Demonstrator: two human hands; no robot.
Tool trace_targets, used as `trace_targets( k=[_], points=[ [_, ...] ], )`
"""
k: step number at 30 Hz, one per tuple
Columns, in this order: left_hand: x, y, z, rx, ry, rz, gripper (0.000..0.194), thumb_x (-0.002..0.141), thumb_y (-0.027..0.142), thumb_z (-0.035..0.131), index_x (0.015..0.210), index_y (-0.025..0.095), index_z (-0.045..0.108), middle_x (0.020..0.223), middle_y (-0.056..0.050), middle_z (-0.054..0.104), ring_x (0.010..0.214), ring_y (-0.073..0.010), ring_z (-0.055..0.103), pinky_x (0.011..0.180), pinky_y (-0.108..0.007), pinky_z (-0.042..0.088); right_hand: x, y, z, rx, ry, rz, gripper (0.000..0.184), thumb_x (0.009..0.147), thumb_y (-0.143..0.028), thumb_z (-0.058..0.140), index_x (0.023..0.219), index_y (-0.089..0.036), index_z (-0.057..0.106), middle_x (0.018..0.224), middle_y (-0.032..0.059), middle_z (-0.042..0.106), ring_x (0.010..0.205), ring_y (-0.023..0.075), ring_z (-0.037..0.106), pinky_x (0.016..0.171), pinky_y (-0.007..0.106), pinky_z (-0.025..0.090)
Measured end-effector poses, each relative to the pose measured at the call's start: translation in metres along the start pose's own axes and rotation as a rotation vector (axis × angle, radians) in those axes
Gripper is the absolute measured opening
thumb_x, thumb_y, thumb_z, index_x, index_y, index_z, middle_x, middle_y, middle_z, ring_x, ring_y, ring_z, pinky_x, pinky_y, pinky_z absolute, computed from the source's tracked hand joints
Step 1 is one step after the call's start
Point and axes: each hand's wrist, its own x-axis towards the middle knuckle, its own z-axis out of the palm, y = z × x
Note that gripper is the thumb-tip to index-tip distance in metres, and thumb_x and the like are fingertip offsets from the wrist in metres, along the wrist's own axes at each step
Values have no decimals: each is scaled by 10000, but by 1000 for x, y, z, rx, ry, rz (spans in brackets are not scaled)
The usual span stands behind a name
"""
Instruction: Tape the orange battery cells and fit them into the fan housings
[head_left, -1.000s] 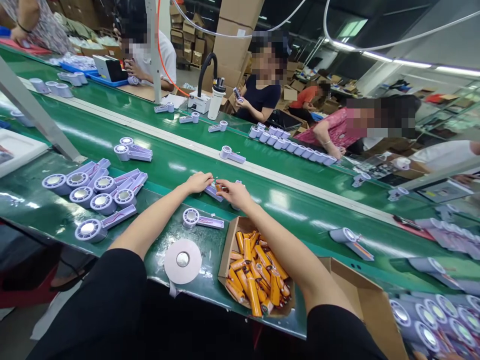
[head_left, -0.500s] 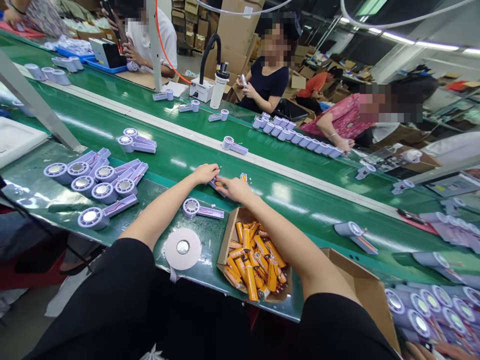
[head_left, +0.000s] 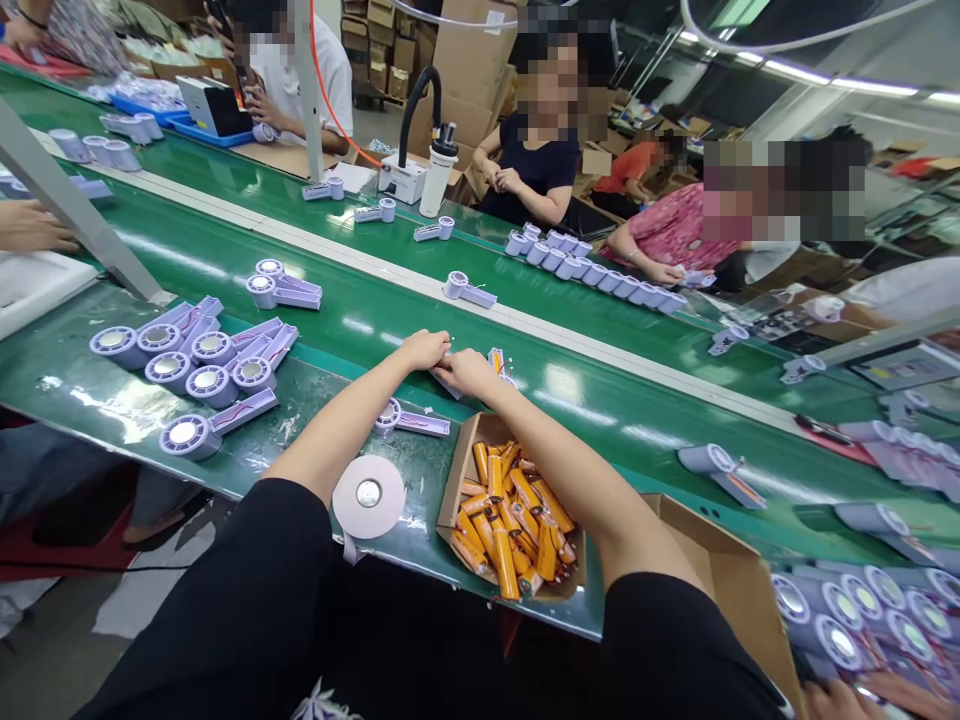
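Note:
My left hand [head_left: 424, 350] and my right hand [head_left: 466, 371] meet over the green belt [head_left: 360, 320], both closed on a lilac fan housing [head_left: 450, 383] that is mostly hidden under them. An orange battery [head_left: 496, 361] shows at the right hand's far side. Just below my left forearm lies another lilac fan housing [head_left: 405, 420]. A cardboard box [head_left: 456, 478] of orange batteries [head_left: 510, 525] sits under my right forearm. A white tape roll [head_left: 368, 497] lies to the box's left.
A cluster of lilac fan housings [head_left: 196, 360] lies at the left, more at the lower right [head_left: 840, 620]. An open carton [head_left: 739, 590] stands right of the battery box. Several people sit across the belt. Another person's hand [head_left: 30, 228] rests at far left.
My hands have stayed together on the housing, shifting slightly right. The camera tilted a little. Another person's hand has appeared at the far left.

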Motion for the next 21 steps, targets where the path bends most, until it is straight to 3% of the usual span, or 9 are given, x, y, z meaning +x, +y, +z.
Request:
trace_targets(
  k=[7, 10, 15, 21],
  points=[
    [2, 10, 3, -3, -20, 11, 349, 1126, 403, 455, 1297, 297, 740, 1323, -63, 807, 1256, -270, 722, 978, -326, 526, -3, 13, -7, 17, -11, 22, 257, 1025, -284, 658, 1077, -248, 906, 973, 95, 879, 997, 306, 807, 862, 336, 554],
    [3, 14, 6, -8, -22, 7, 364, 1126, 393, 447, 1315, 289, 741, 1325, -77, 806, 1260, -282, 723, 970, -335, 529, -8, 19, -1, 52, 12, 24, 244, 1016, -270, 662, 1074, -249, 898, 1018, 80, 883, 1003, 286, 808, 863, 321, 549],
    [5, 20, 10, -16, -21, 14, 377, 1124, 416, 452, 1326, 279, 739, 1348, -90, 799, 1283, -296, 711, 977, -344, 530, -20, 25, 5, 109, 70, 27, 304, 1031, -272, 649, 1270, -250, 836, 1143, 86, 872, 1031, 273, 794, 896, 325, 542],
    [9, 25, 15, -28, -23, 26, 366, 1120, 401, 460, 1317, 278, 743, 1323, -94, 807, 1263, -299, 720, 994, -355, 532, -25, 22, 9, 133, 99, 4, 245, 1029, -238, 646, 1142, -174, 855, 1135, 142, 823, 1096, 268, 735, 969, 323, 510]
  ],
)
